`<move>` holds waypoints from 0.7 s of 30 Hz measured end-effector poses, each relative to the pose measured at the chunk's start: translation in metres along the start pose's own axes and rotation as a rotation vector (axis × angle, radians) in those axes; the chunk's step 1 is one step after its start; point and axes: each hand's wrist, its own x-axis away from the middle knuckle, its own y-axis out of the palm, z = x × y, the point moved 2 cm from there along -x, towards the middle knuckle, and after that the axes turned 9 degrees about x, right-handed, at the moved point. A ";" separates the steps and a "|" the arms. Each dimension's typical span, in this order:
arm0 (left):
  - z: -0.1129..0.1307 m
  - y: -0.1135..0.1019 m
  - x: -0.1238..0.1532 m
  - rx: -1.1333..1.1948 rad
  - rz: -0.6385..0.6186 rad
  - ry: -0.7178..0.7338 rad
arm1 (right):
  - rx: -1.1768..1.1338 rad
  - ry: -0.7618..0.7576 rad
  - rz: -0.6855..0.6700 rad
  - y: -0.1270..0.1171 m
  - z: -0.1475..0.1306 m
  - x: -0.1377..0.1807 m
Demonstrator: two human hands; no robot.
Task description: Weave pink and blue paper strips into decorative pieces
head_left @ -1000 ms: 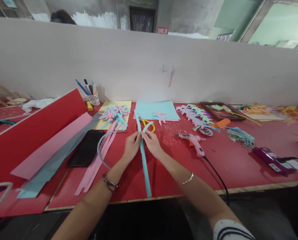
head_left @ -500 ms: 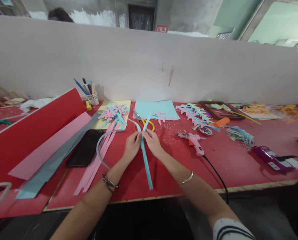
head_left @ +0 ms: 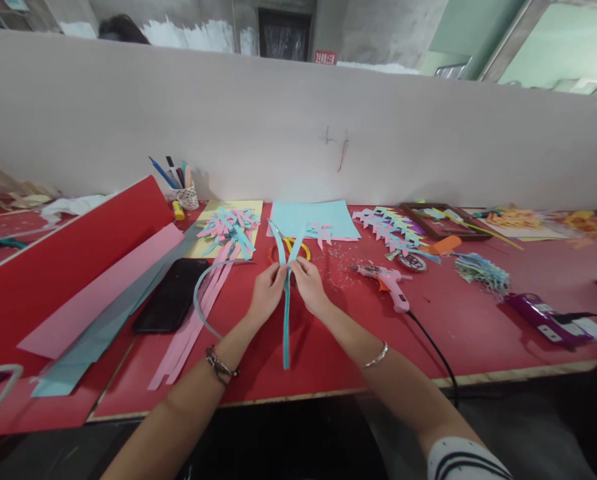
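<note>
Over the middle of the red table, my left hand (head_left: pixel 269 288) and my right hand (head_left: pixel 307 283) pinch light-blue paper strips (head_left: pixel 286 333) between thumb and fingers. The hands are close together, almost touching. Two strip ends spread upward in a V above the fingers, and a long tail hangs down below them. Whether this is one folded strip or two is hidden by my fingers. Just beyond my hands lie scissors (head_left: pixel 305 251) with yellow and orange handles, partly covered by the strips. Pink paper strips (head_left: pixel 198 320) lie to the left of my left hand.
A pink glue gun (head_left: pixel 388 283) with a black cord lies on the right. A black phone (head_left: pixel 171 297) and a red board (head_left: pixel 78 247) are on the left. Behind are a pile of cut paper (head_left: pixel 231 227), blue sheets (head_left: pixel 298 213) and a braided paper piece (head_left: pixel 391 230).
The hanging tail of the blue strip has swung left and now points nearly straight down. The upper ends stand more upright. Both hands have barely moved.
</note>
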 end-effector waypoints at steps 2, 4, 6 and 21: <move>0.001 0.000 0.000 -0.009 -0.004 0.006 | 0.014 -0.007 -0.013 0.000 -0.002 0.000; 0.002 -0.001 0.000 -0.014 -0.003 0.010 | 0.050 -0.035 -0.039 0.000 -0.005 0.000; 0.003 -0.003 0.000 -0.016 0.006 0.011 | 0.094 -0.073 -0.054 0.001 -0.008 0.001; 0.002 0.000 0.001 -0.011 -0.020 -0.016 | 0.053 -0.050 -0.012 0.001 -0.004 0.001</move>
